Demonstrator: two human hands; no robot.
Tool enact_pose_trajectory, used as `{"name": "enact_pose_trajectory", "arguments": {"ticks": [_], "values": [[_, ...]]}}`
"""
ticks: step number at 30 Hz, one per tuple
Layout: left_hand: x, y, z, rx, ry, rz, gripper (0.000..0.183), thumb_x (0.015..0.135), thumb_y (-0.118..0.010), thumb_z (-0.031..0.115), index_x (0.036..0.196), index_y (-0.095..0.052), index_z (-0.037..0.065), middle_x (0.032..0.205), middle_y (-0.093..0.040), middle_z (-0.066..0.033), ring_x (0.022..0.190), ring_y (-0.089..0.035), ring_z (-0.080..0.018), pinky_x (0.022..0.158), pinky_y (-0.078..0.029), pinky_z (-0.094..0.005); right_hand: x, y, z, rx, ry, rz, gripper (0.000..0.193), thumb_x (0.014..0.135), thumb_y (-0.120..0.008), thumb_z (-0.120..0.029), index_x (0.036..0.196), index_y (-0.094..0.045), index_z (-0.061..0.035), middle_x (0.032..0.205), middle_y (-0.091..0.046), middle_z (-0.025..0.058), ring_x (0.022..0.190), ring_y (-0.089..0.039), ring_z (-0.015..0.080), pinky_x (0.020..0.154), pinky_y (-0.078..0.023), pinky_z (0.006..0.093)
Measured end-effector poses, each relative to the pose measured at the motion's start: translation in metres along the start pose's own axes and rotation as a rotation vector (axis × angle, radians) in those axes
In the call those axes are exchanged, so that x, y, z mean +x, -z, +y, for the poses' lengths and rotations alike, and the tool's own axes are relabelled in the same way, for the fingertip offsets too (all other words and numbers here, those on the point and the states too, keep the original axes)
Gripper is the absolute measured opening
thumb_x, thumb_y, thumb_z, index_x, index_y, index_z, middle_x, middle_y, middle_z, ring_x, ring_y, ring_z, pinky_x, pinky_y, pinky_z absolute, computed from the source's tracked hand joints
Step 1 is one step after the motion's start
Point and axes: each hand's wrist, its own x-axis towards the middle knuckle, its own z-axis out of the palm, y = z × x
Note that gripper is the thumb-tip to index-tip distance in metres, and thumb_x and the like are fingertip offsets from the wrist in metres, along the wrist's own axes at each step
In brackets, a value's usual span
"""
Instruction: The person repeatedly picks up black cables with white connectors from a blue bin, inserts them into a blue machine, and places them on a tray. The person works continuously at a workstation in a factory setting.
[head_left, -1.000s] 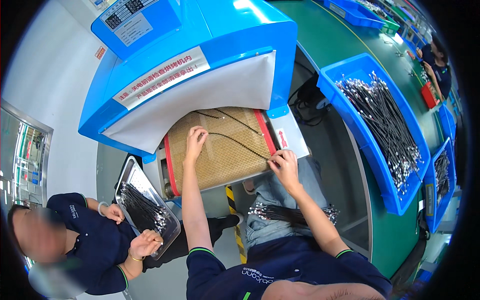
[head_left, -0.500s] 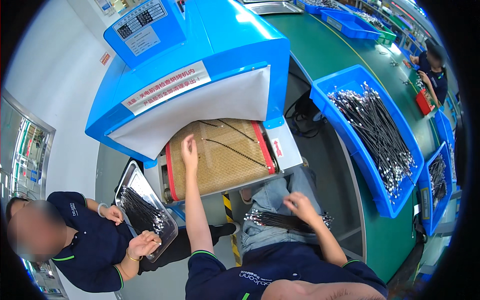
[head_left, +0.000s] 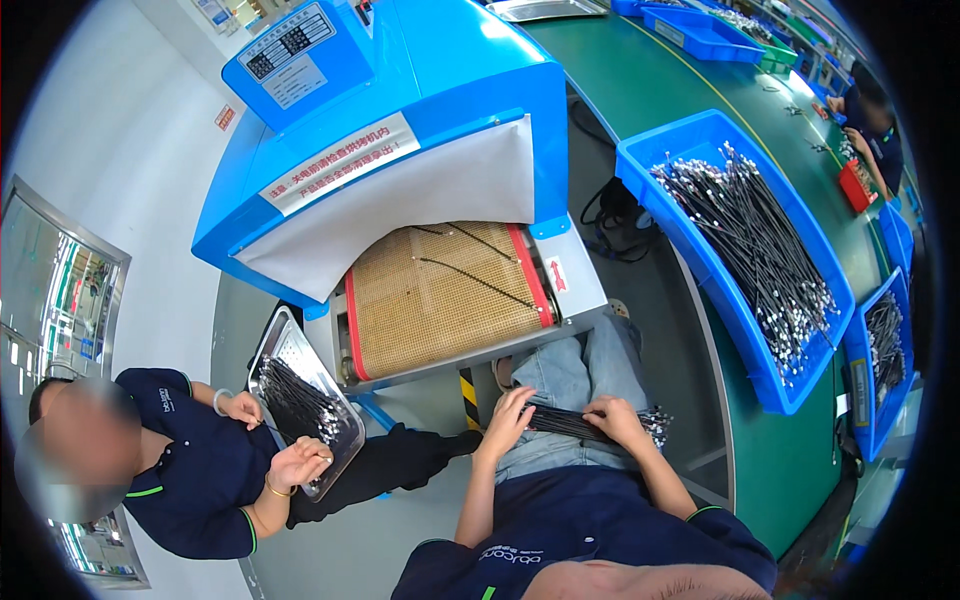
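Observation:
Across my lap lies a bundle of thin black cables [head_left: 568, 423] with silvery and white end fittings. My left hand [head_left: 506, 424] is curled over its left end and hides the fittings there. With the fingers bent against the strands, my right hand [head_left: 616, 420] grips the bundle nearer its right end. In front of me a tan mesh conveyor belt [head_left: 410, 320] with red edges comes out from under the white curtain [head_left: 400, 215] of a blue machine [head_left: 430, 90]. A black cable [head_left: 478, 283] lies slantwise on the belt, with others farther back by the curtain.
At my left a co-worker [head_left: 190, 460] handles a black cable over a metal tray [head_left: 345, 440] of cables. To the right, a large blue bin [head_left: 690, 270] full of cables stands on a green table [head_left: 770, 470]. Another blue bin [head_left: 858, 400] stands beyond it.
My left hand has come back from over the belt to the left end of the bundle on my lap. My right hand has lowered onto the bundle. The view has shifted slightly.

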Motion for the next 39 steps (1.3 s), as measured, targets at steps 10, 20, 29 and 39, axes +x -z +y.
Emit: {"name": "enact_pose_trajectory", "arguments": {"ticks": [10, 20, 29, 39], "values": [[0.004, 0.006, -0.007, 0.137, -0.054, -0.033, 0.021, 0.089, -0.057, 0.018, 0.105, -0.063, 0.006, 0.105, -0.058, -0.012, 0.107, -0.05, -0.0307, 0.098, -0.036, -0.0421, -0.003, 0.016, 0.002, 0.201, 0.026, 0.04, 0.011, 0.079, -0.065, -0.013, 0.083, -0.068, -0.0032, 0.085, -0.066, 0.0124, 0.08, -0.064, 0.0269, 0.072, -0.049, 0.0339], [0.006, 0.015, 0.015, 0.131, 0.012, 0.232, 0.032, 0.085, -0.062, 0.013, 0.115, -0.055, 0.003, 0.12, -0.05, -0.0144, 0.108, -0.049, -0.0323, 0.092, -0.04, -0.042, -0.004, 0.037, -0.009, 0.143, 0.07, 0.097, 0.015, 0.082, -0.066, -0.017, 0.09, -0.069, -0.0043, 0.09, -0.066, 0.0108, 0.081, -0.064, 0.0289, 0.072, -0.05, 0.0354], [0.006, 0.014, 0.005, 0.093, 0.041, 0.011, 0.018, 0.089, -0.056, 0.009, 0.105, -0.062, 0.002, 0.094, -0.062, -0.0131, 0.086, -0.058, -0.0288, 0.078, -0.046, -0.0365, -0.007, 0.045, -0.004, 0.176, 0.123, 0.08, 0.012, 0.082, -0.066, -0.014, 0.088, -0.068, -0.0034, 0.087, -0.065, 0.0093, 0.082, -0.063, 0.0268, 0.073, -0.049, 0.0345], [0.003, 0.018, 0.039, -0.096, 0.101, 0.012, 0.016, 0.083, -0.065, 0.005, 0.097, -0.062, 0.0, 0.087, -0.064, -0.0116, 0.078, -0.063, -0.0204, 0.07, -0.048, -0.0307, 0.015, 0.021, -0.049, 0.125, 0.342, -0.068, 0.023, 0.079, -0.067, -0.017, 0.101, -0.065, -0.0098, 0.092, -0.064, 0.0083, 0.083, -0.063, 0.0293, 0.072, -0.051, 0.0377]]}}
